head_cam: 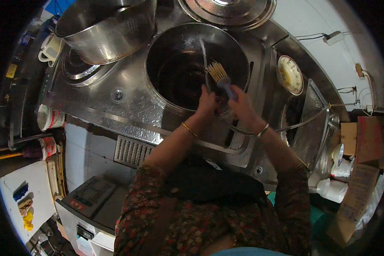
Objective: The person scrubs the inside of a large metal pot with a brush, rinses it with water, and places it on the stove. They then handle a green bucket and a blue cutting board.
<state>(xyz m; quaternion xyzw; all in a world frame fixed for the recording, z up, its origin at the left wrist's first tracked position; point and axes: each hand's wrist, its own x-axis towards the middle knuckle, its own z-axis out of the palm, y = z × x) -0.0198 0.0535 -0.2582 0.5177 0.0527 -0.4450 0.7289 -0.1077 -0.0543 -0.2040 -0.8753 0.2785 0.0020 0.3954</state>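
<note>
My left hand (208,101) grips the end of a hose over the near rim of a large, deep metal pot (172,105). A thin jet of water (203,51) shoots from it towards the pot's far wall. In my right hand (243,104) is the handle of a brush (222,76) with pale bristles pointing away from me. Its head is over the pot's opening; whether it touches the inner wall I cannot tell. The hose (302,123) runs from the tap at the right, behind my right wrist. The pot sits set into a wet stainless steel worktop (131,76).
A perforated steel strainer pot (112,44) stands at the far left, beside a ceramic-looking mug (51,51). A large round lid (227,12) lies behind the pot. At the right are a patterned bowl (290,75), an upright metal sheet (310,121) and cardboard boxes (369,140).
</note>
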